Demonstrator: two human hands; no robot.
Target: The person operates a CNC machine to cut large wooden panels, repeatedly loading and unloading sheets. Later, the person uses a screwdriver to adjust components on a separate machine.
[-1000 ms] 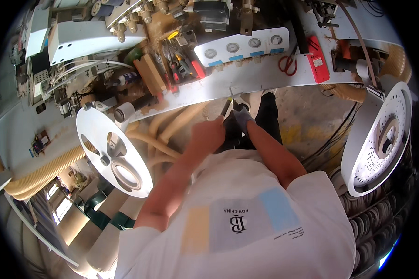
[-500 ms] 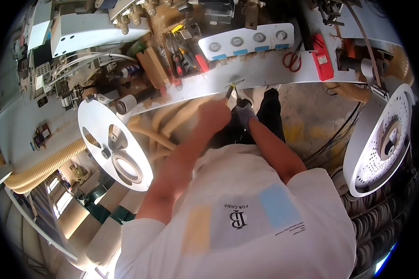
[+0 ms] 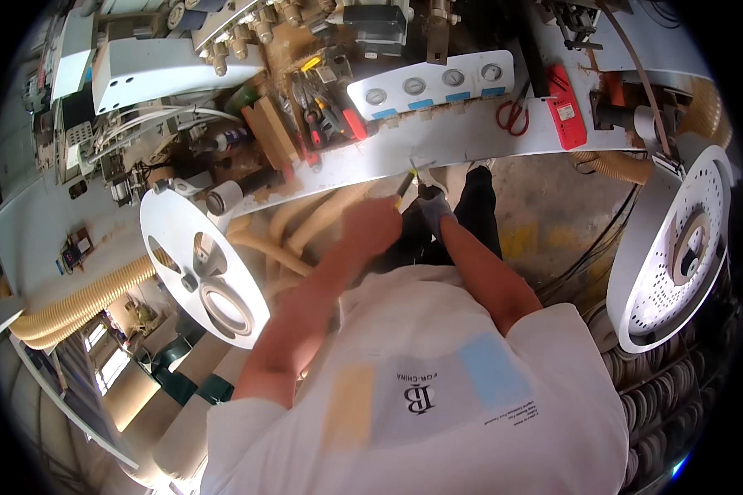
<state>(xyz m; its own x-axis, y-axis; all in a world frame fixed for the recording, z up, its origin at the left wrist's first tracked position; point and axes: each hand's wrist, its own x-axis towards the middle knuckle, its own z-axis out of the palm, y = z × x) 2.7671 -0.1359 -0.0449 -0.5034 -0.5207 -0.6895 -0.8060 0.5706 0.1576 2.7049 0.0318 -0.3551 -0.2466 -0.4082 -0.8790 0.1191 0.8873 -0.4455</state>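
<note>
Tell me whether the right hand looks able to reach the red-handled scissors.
Probably yes: the red-handled scissors lie ahead and rightward of the gloved right hand, and nothing seems to cover their handles.

ok so compared with half a second ago, the left hand point(image 3: 375, 224) has dropped back toward the body, bringing the yellow-and-black-handled tool point(image 3: 404, 189) with it. Its top end was up over the front of the white bench point(image 3: 363, 167), now it's back around the edge. View shifted a touch too, so the gauge panel point(image 3: 433, 87) sits lower in frame

Grey glove point(image 3: 436, 214), black-and-yellow tool handle point(image 3: 404, 186)
</note>
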